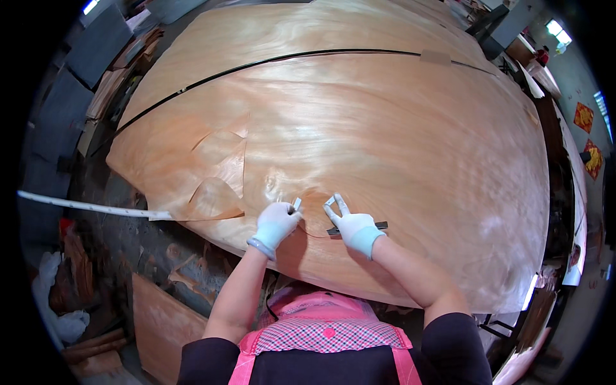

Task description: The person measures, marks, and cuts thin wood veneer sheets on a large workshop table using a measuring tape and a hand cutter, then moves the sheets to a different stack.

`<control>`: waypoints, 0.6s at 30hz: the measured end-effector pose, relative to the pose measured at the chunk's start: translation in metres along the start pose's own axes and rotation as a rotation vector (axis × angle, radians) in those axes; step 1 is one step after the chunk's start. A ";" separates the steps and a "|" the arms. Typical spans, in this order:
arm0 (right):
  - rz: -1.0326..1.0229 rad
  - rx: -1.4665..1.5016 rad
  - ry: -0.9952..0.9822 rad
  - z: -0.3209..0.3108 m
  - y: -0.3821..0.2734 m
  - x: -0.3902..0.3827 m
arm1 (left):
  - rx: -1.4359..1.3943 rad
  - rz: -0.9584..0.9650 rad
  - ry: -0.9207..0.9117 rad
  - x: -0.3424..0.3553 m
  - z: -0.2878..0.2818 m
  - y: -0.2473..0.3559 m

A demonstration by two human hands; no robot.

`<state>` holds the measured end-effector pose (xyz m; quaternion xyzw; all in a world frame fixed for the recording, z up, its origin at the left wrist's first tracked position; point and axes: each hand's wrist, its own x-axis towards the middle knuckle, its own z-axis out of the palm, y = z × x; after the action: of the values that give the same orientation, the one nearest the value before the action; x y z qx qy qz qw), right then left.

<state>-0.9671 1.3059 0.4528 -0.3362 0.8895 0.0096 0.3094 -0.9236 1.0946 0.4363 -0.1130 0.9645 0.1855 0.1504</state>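
A large sheet of light brown wood veneer [385, 147] spreads in front of me. My left hand [276, 226], in a white and pale-blue glove, is closed near the sheet's front edge, pinching a small whitish piece [297, 204]. My right hand [354, 228], gloved alike, has its thumb and forefinger about another small whitish piece [330, 200]. A dark, narrow bar-like tool [382, 226] shows on both sides of the right hand; whether the palm grips it is hidden. Between the hands lies a rounded, darker veneer patch [314, 208].
Torn veneer scraps [221, 186] lie at the sheet's left. A long black strip [256, 63] crosses its far part. A white tube [96, 205] reaches in from the left. Veneer pieces [163, 324] stand at lower left. Stacked sheets [539, 321] are at lower right.
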 end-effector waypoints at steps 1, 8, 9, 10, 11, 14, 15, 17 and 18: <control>-0.005 0.002 -0.002 0.005 0.006 0.001 | -0.514 -0.114 -0.217 -0.010 0.002 0.002; -0.215 -0.001 0.100 0.026 -0.041 -0.017 | -0.833 -0.250 -0.342 -0.030 0.055 -0.010; -0.150 -0.007 0.102 0.037 -0.042 -0.014 | -0.587 -0.206 -0.319 -0.032 0.047 -0.008; -0.092 -0.019 0.104 0.041 -0.042 -0.011 | -0.600 -0.225 -0.307 -0.038 0.040 -0.009; -0.104 -0.015 0.076 0.044 -0.039 -0.009 | -0.347 -0.184 -0.297 -0.046 0.032 -0.013; -0.136 0.011 0.211 0.045 -0.047 -0.011 | -0.058 -0.151 -0.115 -0.084 0.036 -0.066; -0.175 -0.045 0.170 0.046 -0.045 -0.009 | -0.188 -0.212 -0.221 -0.094 0.024 -0.076; -0.180 -0.067 0.146 0.048 -0.049 -0.013 | -0.567 -0.366 -0.256 -0.121 0.014 -0.102; -0.138 -0.064 0.109 0.048 -0.056 -0.013 | -0.809 -0.445 -0.193 -0.136 0.019 -0.118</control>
<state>-0.9000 1.2812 0.4319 -0.4064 0.8789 -0.0015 0.2496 -0.7601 1.0173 0.4270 -0.3490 0.7486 0.5193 0.2194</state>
